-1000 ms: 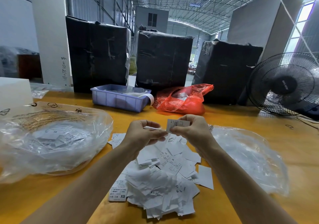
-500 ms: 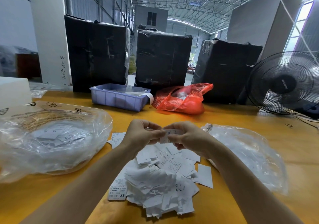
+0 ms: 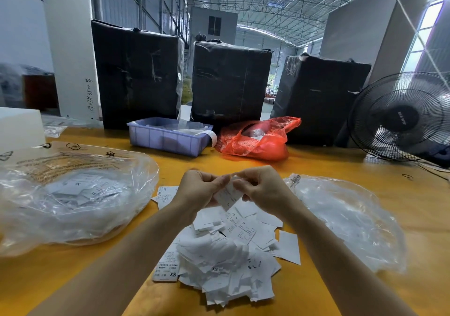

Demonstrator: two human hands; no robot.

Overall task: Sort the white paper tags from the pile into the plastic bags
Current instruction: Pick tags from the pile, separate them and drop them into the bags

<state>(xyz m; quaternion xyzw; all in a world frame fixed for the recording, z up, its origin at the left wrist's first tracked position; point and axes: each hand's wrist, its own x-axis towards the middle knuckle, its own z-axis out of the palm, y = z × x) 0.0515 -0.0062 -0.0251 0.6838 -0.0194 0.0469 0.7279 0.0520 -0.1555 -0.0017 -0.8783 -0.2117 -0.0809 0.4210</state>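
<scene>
Nearest, one pile of white tags [image 3: 219,264] lies at lower centre on the yellow table [image 3: 365,169]. Above it, left hand [image 3: 198,190] and right hand [image 3: 264,189] meet, fingers curled, both pinching one tag [image 3: 227,195]. Two clear plastic bags flank them: left bag [image 3: 70,194], right bag [image 3: 345,218]. Farther back stand three black boxes [image 3: 229,82].

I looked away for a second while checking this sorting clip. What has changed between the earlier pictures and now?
The tag that the right hand held up alone a second ago has come down between both hands; the left hand now pinches it too, just above the pile. The pile, the left clear bag, the right clear bag, the blue tray and the red bag stayed put.
</scene>
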